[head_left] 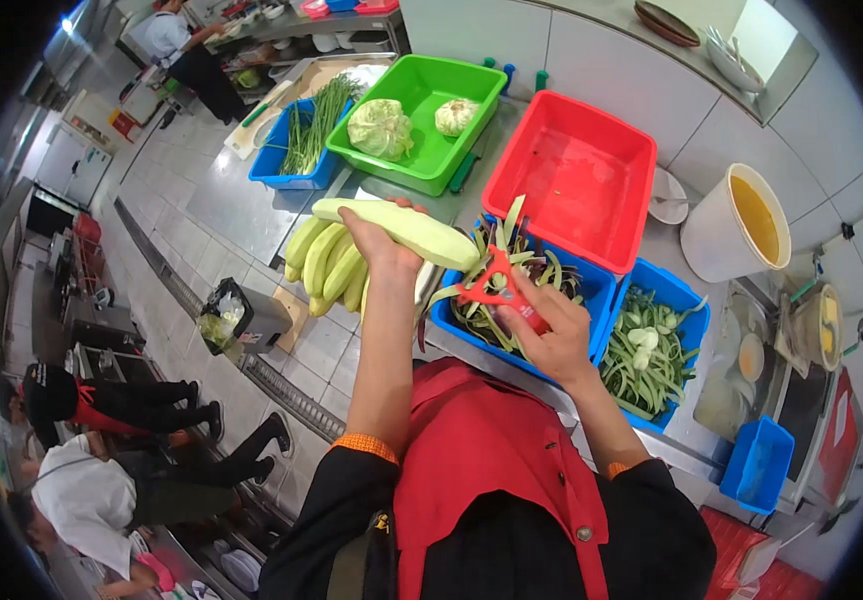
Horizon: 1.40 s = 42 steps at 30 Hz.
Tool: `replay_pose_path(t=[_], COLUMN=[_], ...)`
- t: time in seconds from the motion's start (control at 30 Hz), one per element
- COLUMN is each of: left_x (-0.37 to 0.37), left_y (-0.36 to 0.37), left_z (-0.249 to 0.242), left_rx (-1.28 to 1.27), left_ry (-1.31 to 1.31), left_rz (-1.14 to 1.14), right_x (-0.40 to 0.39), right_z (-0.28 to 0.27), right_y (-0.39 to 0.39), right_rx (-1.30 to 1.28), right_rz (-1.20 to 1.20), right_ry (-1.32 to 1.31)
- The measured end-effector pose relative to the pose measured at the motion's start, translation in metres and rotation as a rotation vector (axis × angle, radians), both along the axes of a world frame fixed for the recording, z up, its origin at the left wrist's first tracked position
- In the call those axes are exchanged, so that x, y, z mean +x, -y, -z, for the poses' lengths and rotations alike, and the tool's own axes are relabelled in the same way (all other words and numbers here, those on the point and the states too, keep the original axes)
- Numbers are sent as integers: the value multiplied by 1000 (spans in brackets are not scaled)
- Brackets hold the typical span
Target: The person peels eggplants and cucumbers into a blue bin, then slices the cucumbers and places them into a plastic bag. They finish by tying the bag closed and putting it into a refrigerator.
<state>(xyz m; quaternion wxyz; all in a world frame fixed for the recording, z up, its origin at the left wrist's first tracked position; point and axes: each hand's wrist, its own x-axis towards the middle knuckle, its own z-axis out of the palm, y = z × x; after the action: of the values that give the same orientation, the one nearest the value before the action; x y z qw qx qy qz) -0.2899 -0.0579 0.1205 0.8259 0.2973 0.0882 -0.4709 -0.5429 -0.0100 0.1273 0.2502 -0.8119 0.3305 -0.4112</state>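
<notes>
My left hand [381, 243] is wrapped round a peeled eggplant [406, 226], long and pale green, held slanting above the counter. In my right hand [557, 325] is a red Y-shaped peeler [507, 290], its head near the eggplant's lower right end. Beneath the peeler stands a blue basin [601, 283] holding peel strips [476, 315], some green and some dark purple. Several more pale peeled eggplants [326, 262] lie in a heap on the counter, left of my left wrist and partly hidden by it.
A green basin [431, 165] holds two cabbage-like heads; a red basin [576, 170] stands beside it. Blue basins hold long green stalks [319, 130] and green trimmings [651, 345]. A white bucket [719, 240] of orange liquid stands right. Other people [101, 490] work at left.
</notes>
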Motion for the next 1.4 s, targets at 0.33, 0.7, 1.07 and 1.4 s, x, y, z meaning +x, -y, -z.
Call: replay_pose_path(t=[0.33, 0.7, 1.07, 1.4], left_x=[-25, -51, -9, -9], left_y=[-39, -63, -29, -29], left_z=[-12, 11, -18, -26], left_rx=[-212, -198, -308, -125], left_ry=[554, 964, 478, 610], left_rz=[357, 569, 307, 267], right_x=[-4, 38, 39, -5], right_z=[-18, -81, 7, -2], right_y=[31, 51, -16, -14], right_rx=[148, 59, -61, 522], right_rz=[19, 24, 19, -21], right_ry=[184, 215, -39, -106])
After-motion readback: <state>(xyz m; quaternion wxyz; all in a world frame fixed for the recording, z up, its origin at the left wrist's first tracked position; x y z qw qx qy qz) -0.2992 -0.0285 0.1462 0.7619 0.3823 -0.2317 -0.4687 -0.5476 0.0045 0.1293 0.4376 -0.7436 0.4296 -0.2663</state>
